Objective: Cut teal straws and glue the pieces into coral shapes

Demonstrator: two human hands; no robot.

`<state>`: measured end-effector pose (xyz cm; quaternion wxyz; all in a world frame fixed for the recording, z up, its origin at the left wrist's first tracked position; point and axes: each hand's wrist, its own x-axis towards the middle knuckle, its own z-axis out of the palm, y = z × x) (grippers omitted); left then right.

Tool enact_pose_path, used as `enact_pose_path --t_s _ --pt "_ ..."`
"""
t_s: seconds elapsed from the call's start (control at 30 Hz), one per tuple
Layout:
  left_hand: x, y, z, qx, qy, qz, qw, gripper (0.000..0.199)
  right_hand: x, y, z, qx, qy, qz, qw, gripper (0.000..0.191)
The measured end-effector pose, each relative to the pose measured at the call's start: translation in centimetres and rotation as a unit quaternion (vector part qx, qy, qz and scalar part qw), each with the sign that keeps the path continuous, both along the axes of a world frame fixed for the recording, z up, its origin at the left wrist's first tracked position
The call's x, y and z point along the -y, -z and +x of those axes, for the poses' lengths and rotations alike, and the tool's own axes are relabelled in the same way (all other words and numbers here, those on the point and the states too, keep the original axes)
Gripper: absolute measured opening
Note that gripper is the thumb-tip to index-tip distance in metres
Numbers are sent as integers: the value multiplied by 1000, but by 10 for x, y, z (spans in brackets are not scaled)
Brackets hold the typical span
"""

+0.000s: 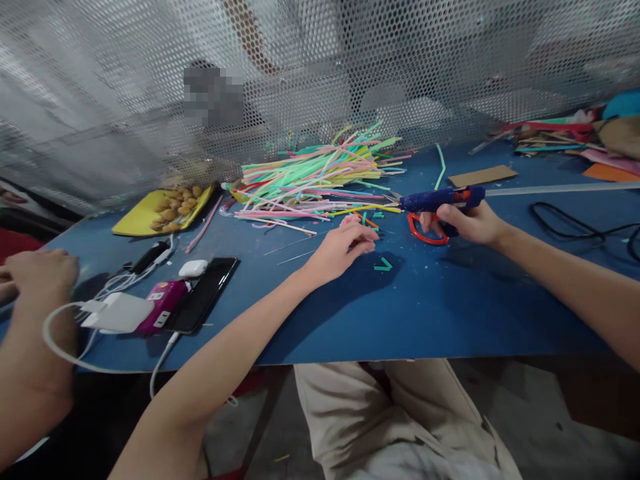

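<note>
My right hand [473, 223] grips a dark blue hot glue gun [435, 199], its nozzle aimed left. A long translucent glue stick [555, 191] juts from its rear. Just beneath the gun, a red looped handle [424, 233], seemingly of scissors, shows beside my fingers. Over the table, my left hand [345, 248] is held with fingers curled together. Something small and pink [351, 220] shows at its far side; what the fingers pinch is partly hidden. Short green cut pieces [383, 265] lie right of that hand, and two thin wires [295, 259] lie to its left.
A heap of pastel pipe cleaners [320, 167] lies along the perforated metal screen [310, 80]. To the left are a phone [209, 293], purple power strip [163, 307], white charger [120, 312] and yellow tray [137, 212]. Another person's arm [43, 300] rests there. Cardboard [483, 176] and black cable [565, 227] lie right.
</note>
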<state>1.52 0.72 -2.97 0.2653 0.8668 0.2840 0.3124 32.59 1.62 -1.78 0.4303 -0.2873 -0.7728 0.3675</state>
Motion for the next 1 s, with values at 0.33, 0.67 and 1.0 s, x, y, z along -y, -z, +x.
enact_pose_path --t_s 0.33,0.67,1.0 --pt "3 -7 -6 -155 59 146 975 28 -2 4 0 18 -9 12 1000 47" --pt "0 -7 -5 -167 45 177 969 24 -4 4 0 30 -14 13 999 48" --pt "0 -11 -7 -285 30 193 939 30 -4 3 -1 64 -15 18 998 47"
